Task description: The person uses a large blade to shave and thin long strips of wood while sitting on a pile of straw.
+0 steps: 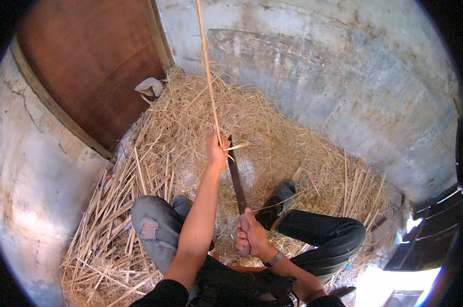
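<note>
My left hand (216, 149), stretched out in front of me, is closed round the lower end of a long, thin bamboo strip (209, 71). The strip rises away from me past the top edge of the view. A pale, curled shaving (236, 146) sticks out beside my fingers. My right hand (254, 237), nearer my body, grips the handle of a long knife (237, 184) with a dark, narrow blade. Its blade points away from me, and the tip lies just right of my left hand, by the shaving. Whether blade and strip touch, I cannot tell.
Shavings (277, 128) cover the floor in a heap, with loose strips (101, 225) piled at the left. My bent knees (157, 227) flank my hands. Worn walls (313, 77) curve round, beside a brown door (93, 61). A whitish bag (149, 86) lies near the door.
</note>
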The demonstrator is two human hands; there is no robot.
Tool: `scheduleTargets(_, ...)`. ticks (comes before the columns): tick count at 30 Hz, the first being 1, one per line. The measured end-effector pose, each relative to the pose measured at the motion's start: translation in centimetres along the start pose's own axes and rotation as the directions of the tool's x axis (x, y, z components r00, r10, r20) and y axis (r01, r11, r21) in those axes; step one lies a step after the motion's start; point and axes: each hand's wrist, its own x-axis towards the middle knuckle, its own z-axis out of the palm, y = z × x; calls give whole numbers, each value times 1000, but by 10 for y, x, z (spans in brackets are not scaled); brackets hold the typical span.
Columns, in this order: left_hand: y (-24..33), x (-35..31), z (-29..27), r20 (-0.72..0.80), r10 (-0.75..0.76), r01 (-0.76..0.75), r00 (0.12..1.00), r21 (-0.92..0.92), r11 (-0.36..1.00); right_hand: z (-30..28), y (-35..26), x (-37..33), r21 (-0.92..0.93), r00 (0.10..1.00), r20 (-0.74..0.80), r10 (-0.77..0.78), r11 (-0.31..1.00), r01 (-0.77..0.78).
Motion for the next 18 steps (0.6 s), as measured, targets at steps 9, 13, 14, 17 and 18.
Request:
scheduleTargets(9, -14, 17, -17, -198, 174, -208, 965, -168, 963, 14, -43, -10, -95, 989, -76, -123, 989, 116)
scheduleTargets(13, -13, 24, -27, -216, 202, -243, 955, -186, 952, 21, -62, -18, -52, 800, -29, -600, 800, 598)
scheduleTargets(14, -16, 26, -24, -265, 182, -236, 947, -188, 954, 15, -51, -16, -53, 799, -38, -601, 799, 599)
scheduleTargets(17, -17, 28, -30, -313, 200, -255, 929, -145, 956, -5, -18, -16, -267, 999, 5, 35, 963, -32)
scheduleTargets(18, -13, 28, -34, -381, 196, -253, 904, -107, 961, -6, -23, -19, -270, 999, 6, 32, 962, -29)
